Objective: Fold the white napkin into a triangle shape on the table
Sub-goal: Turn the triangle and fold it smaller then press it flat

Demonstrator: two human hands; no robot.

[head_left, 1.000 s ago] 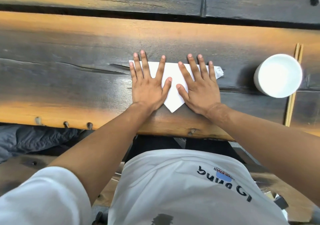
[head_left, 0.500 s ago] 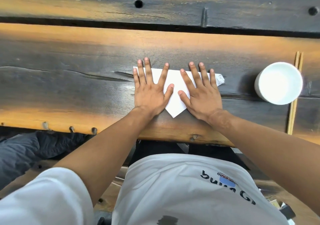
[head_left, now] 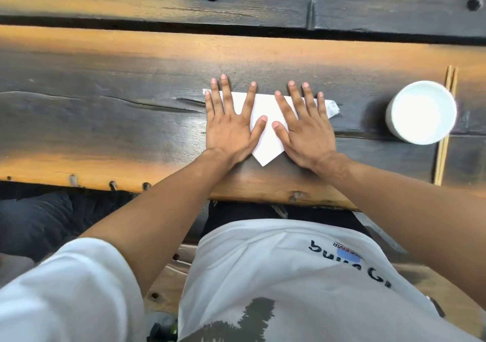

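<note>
The napkin point(head_left: 265, 131) is pressed flat by both spread hands, left point(head_left: 228, 128) and right point(head_left: 305, 131). Being thin and limp, it is best pinched at corners.

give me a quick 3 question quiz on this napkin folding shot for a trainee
1. True or false: both hands lie flat with spread fingers on the white napkin.
2. Multiple choice: where is the white cup? A) on the napkin B) beside the right hand, apart from the napkin C) under the left hand
3. Fill in: the napkin's point faces toward the ____ edge of the table.

Key
1. True
2. B; the cup stands by the chopsticks.
3. Near (the person's side)
</note>
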